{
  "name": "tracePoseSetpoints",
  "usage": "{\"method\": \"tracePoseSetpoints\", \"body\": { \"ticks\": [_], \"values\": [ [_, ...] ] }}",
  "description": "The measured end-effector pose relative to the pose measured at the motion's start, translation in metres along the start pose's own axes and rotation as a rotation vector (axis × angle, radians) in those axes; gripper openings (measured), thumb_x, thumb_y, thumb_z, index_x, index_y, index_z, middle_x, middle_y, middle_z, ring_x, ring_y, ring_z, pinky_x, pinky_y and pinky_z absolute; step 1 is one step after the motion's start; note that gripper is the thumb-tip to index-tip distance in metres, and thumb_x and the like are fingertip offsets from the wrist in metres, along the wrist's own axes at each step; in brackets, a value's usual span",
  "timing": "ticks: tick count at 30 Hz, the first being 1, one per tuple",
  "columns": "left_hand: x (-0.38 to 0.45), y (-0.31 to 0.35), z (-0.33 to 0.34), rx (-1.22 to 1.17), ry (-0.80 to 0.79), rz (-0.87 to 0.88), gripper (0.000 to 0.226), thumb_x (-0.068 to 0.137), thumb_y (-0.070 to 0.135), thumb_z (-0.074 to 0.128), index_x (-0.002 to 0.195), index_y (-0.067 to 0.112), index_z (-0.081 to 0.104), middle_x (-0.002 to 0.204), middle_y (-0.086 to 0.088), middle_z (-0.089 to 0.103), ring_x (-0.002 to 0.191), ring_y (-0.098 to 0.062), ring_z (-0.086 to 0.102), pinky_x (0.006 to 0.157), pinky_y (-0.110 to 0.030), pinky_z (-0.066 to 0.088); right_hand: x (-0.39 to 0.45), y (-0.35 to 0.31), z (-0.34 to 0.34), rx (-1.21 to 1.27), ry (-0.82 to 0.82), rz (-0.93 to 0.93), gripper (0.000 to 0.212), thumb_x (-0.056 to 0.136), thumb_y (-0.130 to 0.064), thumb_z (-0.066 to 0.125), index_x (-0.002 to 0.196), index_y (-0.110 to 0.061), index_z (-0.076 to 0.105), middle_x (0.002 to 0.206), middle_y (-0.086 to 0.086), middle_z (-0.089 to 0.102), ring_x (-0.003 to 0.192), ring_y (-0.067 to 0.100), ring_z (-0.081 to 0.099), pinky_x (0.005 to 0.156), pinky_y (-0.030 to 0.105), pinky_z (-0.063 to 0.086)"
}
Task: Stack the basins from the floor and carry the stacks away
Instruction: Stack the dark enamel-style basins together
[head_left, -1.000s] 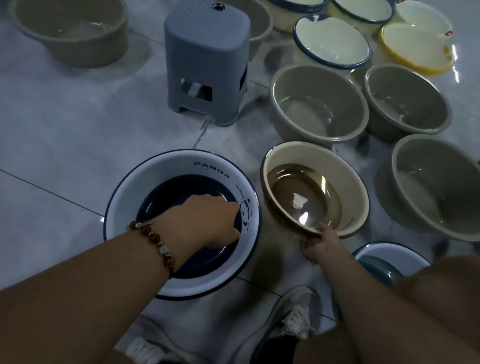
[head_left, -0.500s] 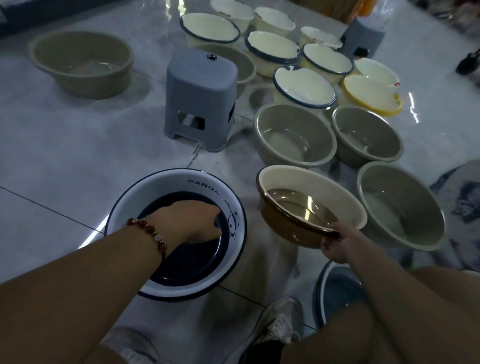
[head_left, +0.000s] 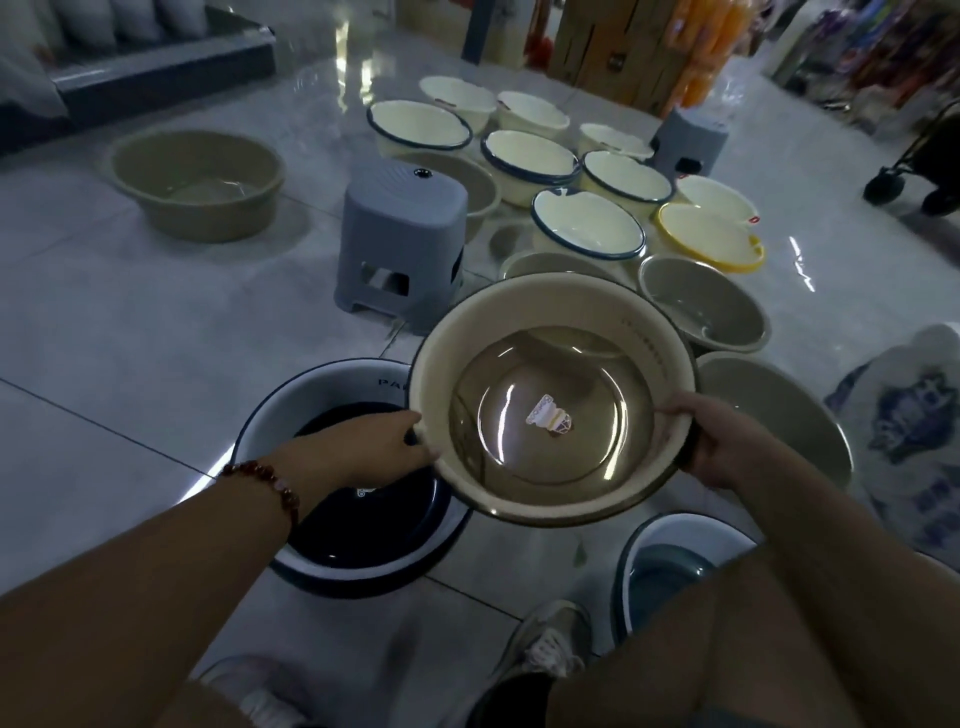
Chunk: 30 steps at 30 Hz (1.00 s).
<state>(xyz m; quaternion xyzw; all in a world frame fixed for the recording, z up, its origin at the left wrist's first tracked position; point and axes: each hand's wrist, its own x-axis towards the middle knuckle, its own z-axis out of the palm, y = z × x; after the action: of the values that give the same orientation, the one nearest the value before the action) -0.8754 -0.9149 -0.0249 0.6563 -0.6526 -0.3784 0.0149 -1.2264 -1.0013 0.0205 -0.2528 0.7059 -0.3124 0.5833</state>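
Far-left basin: an olive basin (head_left: 197, 184) is sitting alone on the floor (head_left: 104, 322), with open tile lying all around it.
Stool: a grey stool (head_left: 402, 236) is standing upright, far of the near basins.
Left hand: the left hand (head_left: 358, 449) is gripping the left rim of the cream-and-brown basin (head_left: 550, 400), fingers closed on the edge.
Panda basin: a white-rimmed dark basin (head_left: 343, 499) is resting on the floor, partly under the lifted one.
Held basin: it is hanging above the floor, mouth facing up and tilting toward the camera; being round, it is showing no long axis.
Right hand: the right hand (head_left: 727, 441) is clamping the right rim.
Far right: crowded basins (head_left: 587, 223) are leaving little room.
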Motion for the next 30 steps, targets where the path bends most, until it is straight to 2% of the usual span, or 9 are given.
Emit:
{"method": "tracePoseSetpoints", "body": {
  "ticks": [4, 7, 10, 12, 14, 17, 21, 26, 30],
  "values": [
    [-0.010, -0.016, 0.001, -0.253, 0.099, -0.109, 0.088, 0.092, 0.048, 0.060, 0.159, 0.024, 0.008, 0.152, -0.008, 0.042, 0.127, -0.024, 0.051, 0.101, -0.031, 0.041, -0.011, -0.003, 0.005, -0.030, -0.100, -0.005, 0.036, 0.083, -0.010, 0.062, 0.118, 0.000, 0.062, 0.109, 0.019, 0.063, 0.100, 0.032, 0.060, 0.105, 0.049, 0.045],
    [-0.021, -0.024, -0.002, -0.339, 0.232, -0.082, 0.092, 0.094, 0.023, 0.063, 0.157, 0.028, -0.004, 0.142, -0.011, 0.044, 0.105, -0.023, 0.055, 0.085, -0.032, 0.048, -0.014, 0.000, 0.016, -0.020, -0.179, -0.011, 0.044, 0.080, -0.012, 0.064, 0.123, -0.003, 0.061, 0.110, 0.018, 0.064, 0.100, 0.033, 0.062, 0.095, 0.049, 0.052],
    [-0.032, -0.033, -0.009, -0.525, 0.372, -0.124, 0.077, 0.092, 0.008, 0.062, 0.152, 0.020, 0.017, 0.123, -0.005, 0.050, 0.081, -0.011, 0.053, 0.060, -0.024, 0.046, -0.016, 0.006, 0.030, 0.029, -0.272, -0.016, 0.048, 0.074, -0.014, 0.067, 0.121, -0.004, 0.063, 0.105, 0.018, 0.070, 0.088, 0.032, 0.070, 0.075, 0.044, 0.059],
    [-0.038, -0.044, -0.014, -0.706, 0.413, -0.191, 0.053, 0.087, 0.001, 0.063, 0.133, 0.018, 0.043, 0.111, -0.012, 0.060, 0.085, -0.019, 0.060, 0.064, -0.033, 0.055, -0.016, 0.009, 0.041, 0.066, -0.318, -0.033, 0.050, 0.075, -0.014, 0.066, 0.123, -0.003, 0.062, 0.111, 0.019, 0.069, 0.090, 0.032, 0.071, 0.072, 0.042, 0.059],
    [-0.046, -0.054, -0.017, -0.855, 0.385, -0.274, 0.047, 0.087, -0.002, 0.063, 0.127, 0.019, 0.052, 0.102, -0.013, 0.061, 0.094, -0.030, 0.064, 0.075, -0.043, 0.059, -0.014, 0.014, 0.054, 0.091, -0.314, -0.044, 0.049, 0.076, -0.010, 0.064, 0.124, -0.001, 0.061, 0.113, 0.021, 0.068, 0.091, 0.032, 0.070, 0.069, 0.040, 0.060],
    [-0.054, -0.071, -0.016, -0.968, 0.360, -0.381, 0.047, 0.089, 0.001, 0.065, 0.133, 0.010, 0.055, 0.103, -0.016, 0.063, 0.095, -0.033, 0.066, 0.077, -0.044, 0.059, -0.011, 0.023, 0.078, 0.028, -0.288, -0.074, 0.039, 0.085, -0.003, 0.058, 0.124, -0.001, 0.059, 0.113, 0.023, 0.065, 0.093, 0.033, 0.067, 0.069, 0.039, 0.059],
    [-0.060, -0.087, -0.011, -1.039, 0.407, -0.465, 0.043, 0.092, 0.000, 0.063, 0.134, 0.005, 0.054, 0.100, -0.016, 0.063, 0.086, -0.029, 0.065, 0.062, -0.034, 0.055, -0.009, 0.036, 0.109, -0.179, -0.243, -0.119, 0.022, 0.088, 0.002, 0.055, 0.104, -0.009, 0.065, 0.092, 0.011, 0.066, 0.083, 0.024, 0.063, 0.075, 0.035, 0.056],
    [-0.062, -0.113, -0.008, -1.081, 0.451, -0.523, 0.051, 0.091, -0.002, 0.062, 0.138, 0.012, 0.051, 0.112, -0.019, 0.063, 0.086, -0.027, 0.065, 0.063, -0.033, 0.054, 0.002, 0.059, 0.142, -0.352, -0.232, -0.187, 0.033, 0.082, 0.009, 0.057, 0.110, -0.007, 0.063, 0.098, 0.014, 0.064, 0.083, 0.022, 0.062, 0.064, 0.030, 0.053],
    [-0.063, -0.129, -0.003, -1.067, 0.451, -0.588, 0.039, 0.090, -0.002, 0.062, 0.129, 0.008, 0.059, 0.103, -0.016, 0.064, 0.079, -0.024, 0.062, 0.062, -0.032, 0.053, 0.017, 0.081, 0.161, -0.503, -0.223, -0.267, 0.040, 0.078, 0.008, 0.059, 0.115, -0.006, 0.060, 0.108, 0.020, 0.065, 0.094, 0.032, 0.066, 0.074, 0.043, 0.061]
  ]
}}
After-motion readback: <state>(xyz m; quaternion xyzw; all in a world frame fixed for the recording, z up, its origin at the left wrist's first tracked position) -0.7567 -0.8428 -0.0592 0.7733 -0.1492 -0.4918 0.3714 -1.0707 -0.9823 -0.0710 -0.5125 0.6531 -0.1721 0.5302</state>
